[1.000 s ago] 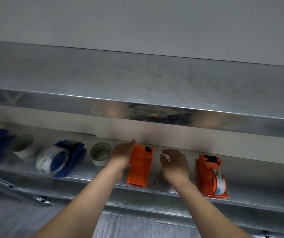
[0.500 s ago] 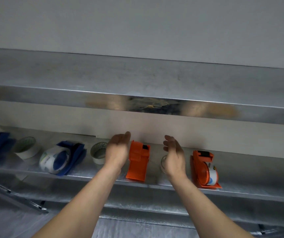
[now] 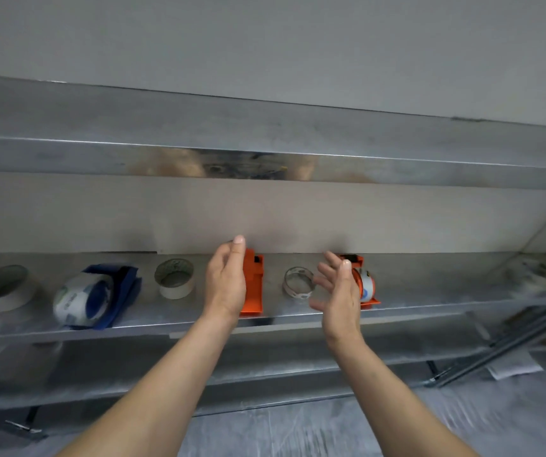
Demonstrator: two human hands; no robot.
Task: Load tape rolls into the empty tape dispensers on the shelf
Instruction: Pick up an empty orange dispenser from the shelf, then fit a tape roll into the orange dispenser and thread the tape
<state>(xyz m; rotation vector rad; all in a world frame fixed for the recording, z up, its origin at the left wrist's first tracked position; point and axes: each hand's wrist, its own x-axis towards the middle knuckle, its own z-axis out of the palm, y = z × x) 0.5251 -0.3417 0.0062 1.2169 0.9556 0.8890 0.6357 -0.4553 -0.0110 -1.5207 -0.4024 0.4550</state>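
An empty orange tape dispenser (image 3: 254,285) stands on the metal shelf (image 3: 430,301). My left hand (image 3: 225,282) is raised just left of it with straight fingers, holding nothing. A clear tape roll (image 3: 298,282) lies flat on the shelf between my hands. My right hand (image 3: 337,291) hovers to its right, fingers spread and empty, partly covering a second orange dispenser (image 3: 365,285) that carries a white roll. Further left sit a beige roll (image 3: 174,278), a blue dispenser (image 3: 97,295) loaded with a white and blue roll, and another beige roll (image 3: 1,288).
An upper metal shelf (image 3: 265,143) overhangs the working shelf. A lower shelf rail (image 3: 265,367) runs beneath my forearms. Dark rods (image 3: 512,341) and paper lie at the lower right, blurred. The floor (image 3: 298,430) is covered with grey sheeting.
Both hands have lifted away from the orange dispenser and spread apart. My right hand moved right, uncovering the clear tape roll. The view has tilted and pulled back.
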